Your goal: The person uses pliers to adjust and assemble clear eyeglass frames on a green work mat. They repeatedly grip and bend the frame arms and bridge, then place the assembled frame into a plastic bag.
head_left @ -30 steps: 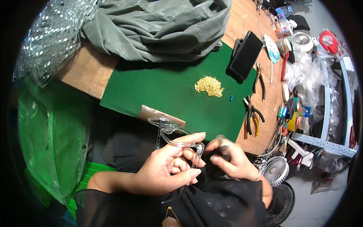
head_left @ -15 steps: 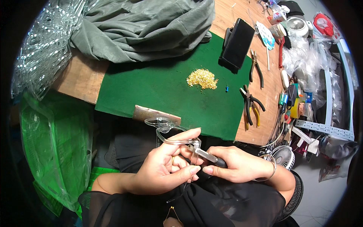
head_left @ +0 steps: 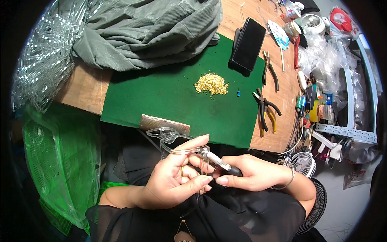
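My left hand (head_left: 179, 175) grips a pair of clear plastic eyeglass frames (head_left: 177, 151) near one hinge corner, thumb and fingers closed round them. One rim points up toward the table edge, and a temple hangs down past my fingers. My right hand (head_left: 252, 173) is wrapped round the black handle of pliers (head_left: 231, 170). Their metal jaws meet the frames at the hinge corner, just above my left fingers. What exactly sits between the jaws is too small to make out. Both hands are over my lap, in front of the table.
On a green mat (head_left: 161, 94) lie a pile of tiny gold-coloured pieces (head_left: 211, 84), a blue pin (head_left: 238, 93) and a phone (head_left: 249, 44). Two more pliers (head_left: 264, 109) rest at right. A grey cloth (head_left: 141, 36), clear shiny strips (head_left: 44, 56) and a green crate (head_left: 60, 161) are left.
The pliers' jaws have turned slightly on the hinge corner, and the frames have shifted a little left. The whole view has slid slightly. Both hands keep their hold.
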The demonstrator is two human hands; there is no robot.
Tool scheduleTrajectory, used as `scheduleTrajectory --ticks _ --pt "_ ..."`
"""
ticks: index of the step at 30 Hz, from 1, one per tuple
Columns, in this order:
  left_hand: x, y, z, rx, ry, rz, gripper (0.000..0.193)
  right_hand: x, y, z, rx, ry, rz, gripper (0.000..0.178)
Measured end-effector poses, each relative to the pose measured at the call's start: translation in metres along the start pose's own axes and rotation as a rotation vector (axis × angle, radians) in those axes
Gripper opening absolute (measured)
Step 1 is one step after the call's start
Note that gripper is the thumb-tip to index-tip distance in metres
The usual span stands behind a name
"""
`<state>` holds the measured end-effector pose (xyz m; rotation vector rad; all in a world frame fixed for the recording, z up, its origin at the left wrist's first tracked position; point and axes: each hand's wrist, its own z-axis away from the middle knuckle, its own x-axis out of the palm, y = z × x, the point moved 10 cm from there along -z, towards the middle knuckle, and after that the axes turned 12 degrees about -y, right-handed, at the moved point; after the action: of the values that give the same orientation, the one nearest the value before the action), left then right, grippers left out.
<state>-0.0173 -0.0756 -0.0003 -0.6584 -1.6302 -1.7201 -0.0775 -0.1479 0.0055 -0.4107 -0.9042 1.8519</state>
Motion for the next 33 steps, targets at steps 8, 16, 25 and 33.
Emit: scheduleTrajectory --ticks 8,16,25,33 --pt "0.002 -0.002 -0.002 -0.036 -0.019 0.024 0.068 0.007 0.006 -0.002 -0.084 -0.050 -0.052 0.041" --pt "0.001 -0.003 -0.003 -0.085 -0.009 0.107 0.068 0.006 0.005 -0.001 -0.062 -0.064 0.008 0.040" --pt "0.003 -0.006 -0.003 -0.105 -0.002 -0.001 0.066 -0.004 0.003 0.003 0.080 0.068 0.174 0.039" --pt "0.003 -0.011 -0.005 -0.096 0.030 -0.032 0.065 -0.013 -0.001 0.016 0.016 0.355 0.463 0.034"
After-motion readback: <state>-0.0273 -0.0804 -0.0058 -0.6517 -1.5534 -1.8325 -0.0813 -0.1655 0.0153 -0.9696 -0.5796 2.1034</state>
